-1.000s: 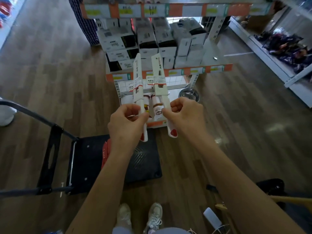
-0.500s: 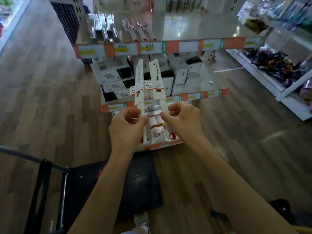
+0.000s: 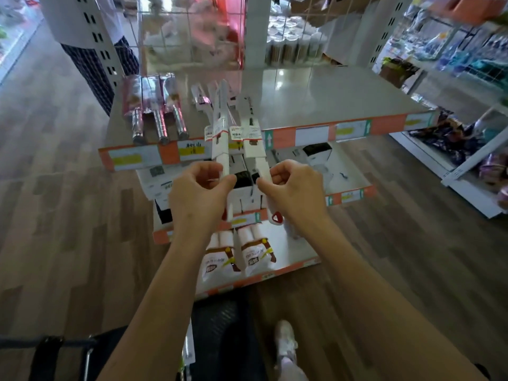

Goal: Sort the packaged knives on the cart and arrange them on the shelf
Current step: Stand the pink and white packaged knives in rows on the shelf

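Note:
My left hand (image 3: 199,195) pinches a long white packaged knife (image 3: 221,127) held upright, its tip reaching over the top shelf (image 3: 330,97). My right hand (image 3: 292,192) pinches a second white packaged knife (image 3: 251,133) beside the first, with a red triangle at its lower end. Both packs carry small price labels at mid length. On the top shelf's left part lie three silver-handled packaged knives (image 3: 156,111) and a few white knife packs (image 3: 202,96). The black cart deck (image 3: 220,334) sits below my forearms, with one pack partly hidden at its edge.
White boxes fill the second shelf (image 3: 351,195); bagged rolls (image 3: 239,257) lie on the bottom shelf. The top shelf's right half is bare metal. The cart handle (image 3: 46,350) is at lower left. Another shelving unit (image 3: 467,149) stands right. My shoe (image 3: 286,343) is beside the cart.
Both hands have lifted the two knife packs from above the cart up toward the top shelf. My view has tilted upward, bringing the top shelf and its knives into sight.

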Available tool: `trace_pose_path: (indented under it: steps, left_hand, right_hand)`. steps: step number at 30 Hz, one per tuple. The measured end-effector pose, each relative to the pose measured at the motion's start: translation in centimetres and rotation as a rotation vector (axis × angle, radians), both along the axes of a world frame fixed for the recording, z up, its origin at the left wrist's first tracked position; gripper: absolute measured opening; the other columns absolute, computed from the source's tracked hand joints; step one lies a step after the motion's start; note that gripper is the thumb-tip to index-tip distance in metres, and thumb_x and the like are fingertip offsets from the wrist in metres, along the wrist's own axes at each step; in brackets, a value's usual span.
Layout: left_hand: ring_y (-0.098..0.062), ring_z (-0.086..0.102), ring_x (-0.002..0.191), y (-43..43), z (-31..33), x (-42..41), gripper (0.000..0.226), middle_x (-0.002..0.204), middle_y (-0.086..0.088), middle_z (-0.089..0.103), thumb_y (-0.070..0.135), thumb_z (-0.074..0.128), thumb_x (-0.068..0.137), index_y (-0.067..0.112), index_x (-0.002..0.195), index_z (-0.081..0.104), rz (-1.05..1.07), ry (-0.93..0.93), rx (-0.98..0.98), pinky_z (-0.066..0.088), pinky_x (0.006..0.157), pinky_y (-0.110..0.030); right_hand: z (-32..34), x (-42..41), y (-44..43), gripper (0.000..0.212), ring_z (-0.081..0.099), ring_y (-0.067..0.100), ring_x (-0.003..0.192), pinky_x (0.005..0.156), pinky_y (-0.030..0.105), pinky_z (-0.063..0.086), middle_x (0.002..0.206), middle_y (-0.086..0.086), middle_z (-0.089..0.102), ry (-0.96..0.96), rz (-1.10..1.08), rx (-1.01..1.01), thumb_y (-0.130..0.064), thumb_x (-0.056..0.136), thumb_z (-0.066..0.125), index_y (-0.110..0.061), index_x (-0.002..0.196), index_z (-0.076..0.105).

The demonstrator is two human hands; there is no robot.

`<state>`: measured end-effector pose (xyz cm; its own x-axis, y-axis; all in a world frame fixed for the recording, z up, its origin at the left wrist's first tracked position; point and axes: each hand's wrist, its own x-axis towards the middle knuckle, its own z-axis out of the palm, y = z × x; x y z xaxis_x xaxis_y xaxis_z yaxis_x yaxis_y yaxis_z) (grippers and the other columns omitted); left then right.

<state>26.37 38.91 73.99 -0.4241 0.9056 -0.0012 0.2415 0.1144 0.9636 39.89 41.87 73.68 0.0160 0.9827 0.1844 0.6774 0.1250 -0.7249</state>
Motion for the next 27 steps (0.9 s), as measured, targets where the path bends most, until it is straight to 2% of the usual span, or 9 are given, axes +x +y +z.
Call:
trace_pose_path:
  steps: [3,6,8,13,17,19,21,24,27]
  left_hand:
    - [-0.012,0.064,0.086,2.8,0.0,0.6,0.017,0.087,0.008,0.063,0.021,0.069,0.079,0.023,0.092,0.058,0.006,0.001,0.007,0.055,0.084,-0.038]
    - [-0.015,0.065,0.086,5.5,0.1,1.5,0.018,0.087,0.006,0.064,0.023,0.069,0.079,0.024,0.092,0.058,0.035,-0.002,0.007,0.056,0.082,-0.041]
    - [-0.014,0.065,0.081,7.5,0.3,2.1,0.018,0.083,0.008,0.064,0.024,0.071,0.078,0.025,0.09,0.058,0.08,-0.005,0.005,0.057,0.079,-0.041]
    - [-0.017,0.064,0.077,12.1,1.3,2.9,0.014,0.077,0.01,0.061,0.027,0.069,0.079,0.026,0.09,0.06,0.165,0.007,-0.049,0.056,0.079,-0.042]
    - [-0.01,0.061,0.072,14.2,1.6,2.8,0.016,0.076,0.017,0.054,0.025,0.067,0.081,0.027,0.093,0.057,0.189,0.061,-0.072,0.057,0.067,-0.031]
    - [0.0,0.056,0.07,14.7,1.7,2.7,0.017,0.077,0.017,0.053,0.026,0.066,0.082,0.026,0.097,0.057,0.207,0.089,-0.08,0.052,0.061,-0.021]
    - [-0.005,0.059,0.076,15.2,1.6,2.4,0.018,0.084,0.011,0.058,0.025,0.067,0.081,0.024,0.098,0.059,0.233,0.075,-0.083,0.055,0.068,-0.026]
    - [-0.017,0.064,0.086,15.7,1.7,2.4,0.022,0.09,0.004,0.062,0.024,0.068,0.08,0.019,0.101,0.062,0.267,0.046,-0.099,0.058,0.077,-0.039]
    - [-0.016,0.064,0.086,15.8,1.7,2.5,0.02,0.089,0.004,0.062,0.023,0.068,0.08,0.02,0.099,0.063,0.273,0.062,-0.095,0.057,0.08,-0.039]
  right_hand:
    - [0.2,0.5,3.1,0.018,0.053,0.003,0.063,0.063,0.015,0.045,0.064,-0.014,0.053,-0.023,0.024,0.009,-0.033,0.079,0.067,-0.017,0.082,0.061]
    - [0.3,0.8,6.5,0.018,0.059,0.01,0.069,0.068,0.023,0.051,0.067,-0.009,0.058,-0.052,0.043,0.018,-0.032,0.079,0.068,-0.015,0.081,0.063]
    - [0.8,1.1,9.0,0.021,0.062,0.014,0.075,0.072,0.028,0.053,0.074,-0.004,0.063,-0.066,0.068,0.014,-0.032,0.079,0.067,-0.012,0.086,0.066]
    - [2.3,2.2,14.9,0.029,0.055,0.012,0.079,0.075,0.022,0.046,0.089,0.003,0.066,-0.134,0.14,-0.047,-0.032,0.081,0.065,-0.008,0.098,0.067]
    - [2.1,2.4,18.4,0.031,0.055,0.013,0.083,0.074,0.021,0.042,0.102,0.007,0.068,-0.2,0.16,-0.119,-0.031,0.081,0.064,-0.008,0.101,0.068]
    - [1.8,2.4,19.4,0.029,0.052,0.01,0.077,0.063,0.014,0.04,0.099,0.008,0.069,-0.184,0.182,-0.112,-0.029,0.082,0.065,-0.006,0.099,0.07]
    - [1.4,2.2,19.9,0.024,0.05,0.007,0.064,0.05,0.007,0.037,0.087,0.008,0.067,-0.149,0.212,-0.095,-0.025,0.082,0.066,-0.003,0.091,0.071]
    - [0.9,1.7,20.6,0.023,0.047,0.002,0.053,0.052,0.013,0.043,0.077,0.01,0.067,-0.113,0.219,-0.086,-0.021,0.081,0.068,0.001,0.081,0.072]
    - [0.7,1.2,21.2,0.026,0.056,0.011,0.055,0.06,0.025,0.053,0.077,0.016,0.071,-0.102,0.208,-0.092,-0.021,0.08,0.068,0.004,0.077,0.072]
